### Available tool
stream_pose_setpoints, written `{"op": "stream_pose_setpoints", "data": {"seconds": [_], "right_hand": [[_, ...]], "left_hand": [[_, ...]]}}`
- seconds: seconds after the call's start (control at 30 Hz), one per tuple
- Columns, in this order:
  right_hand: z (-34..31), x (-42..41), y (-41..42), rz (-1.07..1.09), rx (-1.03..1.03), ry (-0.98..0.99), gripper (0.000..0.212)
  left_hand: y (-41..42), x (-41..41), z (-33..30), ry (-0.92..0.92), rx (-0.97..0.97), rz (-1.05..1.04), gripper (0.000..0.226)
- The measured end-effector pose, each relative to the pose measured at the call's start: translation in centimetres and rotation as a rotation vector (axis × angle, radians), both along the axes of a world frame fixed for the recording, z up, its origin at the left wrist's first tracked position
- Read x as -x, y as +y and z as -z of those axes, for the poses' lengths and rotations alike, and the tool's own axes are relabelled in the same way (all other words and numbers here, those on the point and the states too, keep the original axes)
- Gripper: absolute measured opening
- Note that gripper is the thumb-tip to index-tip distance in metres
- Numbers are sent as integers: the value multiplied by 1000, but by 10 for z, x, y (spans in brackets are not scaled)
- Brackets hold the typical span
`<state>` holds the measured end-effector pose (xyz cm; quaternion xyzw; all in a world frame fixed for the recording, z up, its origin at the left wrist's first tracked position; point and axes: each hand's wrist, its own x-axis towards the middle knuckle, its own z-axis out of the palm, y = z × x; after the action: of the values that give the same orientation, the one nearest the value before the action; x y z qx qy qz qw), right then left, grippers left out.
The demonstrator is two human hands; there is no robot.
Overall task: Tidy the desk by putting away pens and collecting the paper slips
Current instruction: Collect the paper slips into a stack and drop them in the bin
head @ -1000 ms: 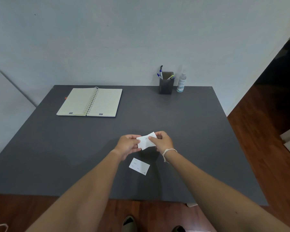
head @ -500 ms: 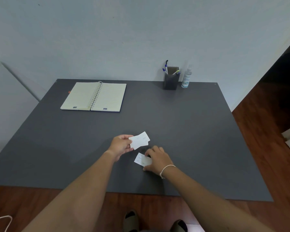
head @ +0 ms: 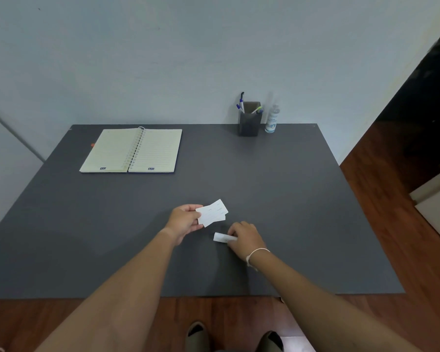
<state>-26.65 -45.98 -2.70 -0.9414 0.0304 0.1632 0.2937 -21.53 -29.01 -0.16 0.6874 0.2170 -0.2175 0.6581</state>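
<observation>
While lifting at its left edge, last loose paper slip [head: 222, 237] now pinched under right hand [head: 244, 240], no longer flat on counter [head: 290, 212] as half a second back, when that hand only pressed down on it. A second ago both hands shared the stack; since then split apart, right one dropped toward 6 o'clock for the remaining slip. Fingers closed narrow on the slip's right end, most of it hidden beneath the palm, so exact purchase cannot be told. Whether the slip's far edge touches the counter, unclear.

Just at 11 o'clock of that, stack of collected slips [head: 212, 212] held off the surface in left hand [head: 184, 221], thumb on top, fingers below, free ends fanned slightly toward 2 o'clock. Stack and loose slip near each other, not touching.

Meaning for the job, as a judgement: slip collection nearly complete, with one merge into the stack left. No other slips seen on the surface.

Farther out, at 12 o'clock near the wall, dark pen holder [head: 249, 121] with several pens [head: 241, 102] standing in it; no stray pens visible, so that half looks done. Spray bottle [head: 271, 118] just at 3 o'clock of the holder. Open spiral notebook [head: 131, 151] well apart at 10 o'clock.
</observation>
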Motion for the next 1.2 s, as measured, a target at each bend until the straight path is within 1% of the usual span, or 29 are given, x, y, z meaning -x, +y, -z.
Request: {"op": "stream_pose_setpoints", "data": {"seconds": [0.1,0.17,0.27,0.37,0.57,0.67,0.73,0.8,0.87,1.03,1.2], "right_hand": [[-6,-6,-19,220,-159,28,9],[-10,-9,-29,350,-290,71,14],[-21,-16,-40,473,-490,77,24],[-34,-25,-46,522,-599,58,32],[-61,-46,-54,546,-782,-8,20],[-70,-51,-61,604,-906,-57,21],[-73,-51,-66,590,-897,-70,23],[-73,-50,-71,538,-828,-70,20],[-70,-47,-78,503,-754,-61,21],[-64,-39,-98,515,-649,-70,16],[-61,-34,-128,530,-623,-106,17]], "left_hand": [[-2,-3,-1,2,9,-2,27],[-4,-3,-1,4,18,5,27],[-11,-4,-2,1,29,29,27],[-20,-6,-5,-4,41,48,27],[-37,-12,-14,-28,54,76,27],[-45,-15,-16,-38,58,72,26],[-51,-16,-18,-43,58,77,27],[-59,-16,-20,-47,60,85,28],[-70,-16,-22,-52,72,94,29],[-102,-13,-31,-54,132,153,27],[-138,-9,-35,-39,171,201,25]]}}
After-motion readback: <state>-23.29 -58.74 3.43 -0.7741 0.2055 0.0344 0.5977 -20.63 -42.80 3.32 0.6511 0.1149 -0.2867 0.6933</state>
